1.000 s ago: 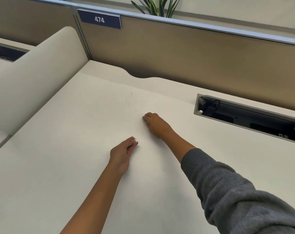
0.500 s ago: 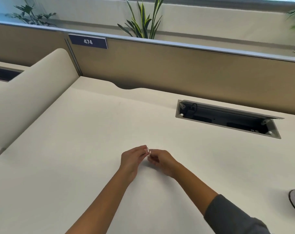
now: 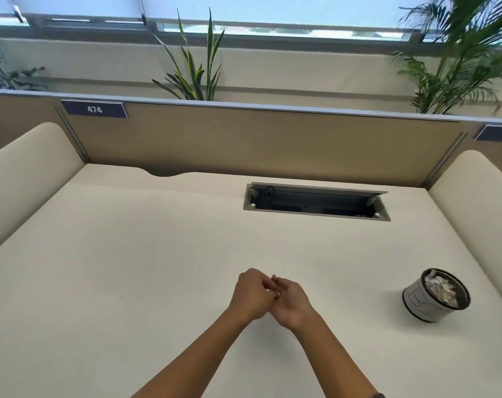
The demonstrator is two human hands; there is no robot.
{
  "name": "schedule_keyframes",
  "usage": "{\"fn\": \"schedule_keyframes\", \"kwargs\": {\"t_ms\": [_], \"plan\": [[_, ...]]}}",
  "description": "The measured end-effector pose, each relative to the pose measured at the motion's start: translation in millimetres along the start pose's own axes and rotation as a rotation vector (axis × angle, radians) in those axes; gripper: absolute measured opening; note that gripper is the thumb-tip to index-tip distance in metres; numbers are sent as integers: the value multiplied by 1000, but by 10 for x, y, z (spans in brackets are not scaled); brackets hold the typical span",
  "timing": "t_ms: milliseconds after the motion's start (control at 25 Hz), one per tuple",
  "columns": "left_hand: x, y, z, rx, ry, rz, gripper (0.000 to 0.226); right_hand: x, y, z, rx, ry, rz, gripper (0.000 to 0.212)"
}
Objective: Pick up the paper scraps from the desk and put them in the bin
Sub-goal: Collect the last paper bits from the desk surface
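My left hand point(image 3: 251, 294) and my right hand point(image 3: 293, 304) touch above the middle of the cream desk point(image 3: 129, 282). The left fingers are curled and pinch a small pale paper scrap point(image 3: 276, 294) against the right palm. The right hand lies palm up, its fingers loosely spread under the left fingertips. A small round bin point(image 3: 419, 300) with a white wall and a dark rim stands on the desk to the right, well apart from both hands. Several crumpled paper scraps point(image 3: 442, 287) fill it. I see no loose scraps on the desk surface.
An open cable tray point(image 3: 316, 203) is sunk into the desk behind the hands. A brown partition point(image 3: 258, 145) with a label reading 474 closes the back. Cream side dividers point(image 3: 28, 173) flank both ends. Plants stand behind the partition.
The view has tilted up and right, and the bin has come fully into sight. My right hand left the desk spot and joined the left hand. The right palm has turned up under the left fingers.
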State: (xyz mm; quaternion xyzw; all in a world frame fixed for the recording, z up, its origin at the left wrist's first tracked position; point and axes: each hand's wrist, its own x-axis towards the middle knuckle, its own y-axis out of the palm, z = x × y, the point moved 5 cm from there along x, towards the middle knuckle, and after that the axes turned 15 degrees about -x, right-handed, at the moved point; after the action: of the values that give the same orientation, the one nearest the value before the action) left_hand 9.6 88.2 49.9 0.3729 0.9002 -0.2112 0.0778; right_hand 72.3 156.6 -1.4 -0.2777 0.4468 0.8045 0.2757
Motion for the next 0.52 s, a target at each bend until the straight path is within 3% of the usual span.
{"fn": "schedule_keyframes", "kwargs": {"t_ms": [240,520], "plan": [[-171,730,-413,94,74,19,32,-372,-465,251,26,-36,49,25],[-265,1291,-683,53,158,108,31,-665,-975,537,71,-109,-23,36]]}}
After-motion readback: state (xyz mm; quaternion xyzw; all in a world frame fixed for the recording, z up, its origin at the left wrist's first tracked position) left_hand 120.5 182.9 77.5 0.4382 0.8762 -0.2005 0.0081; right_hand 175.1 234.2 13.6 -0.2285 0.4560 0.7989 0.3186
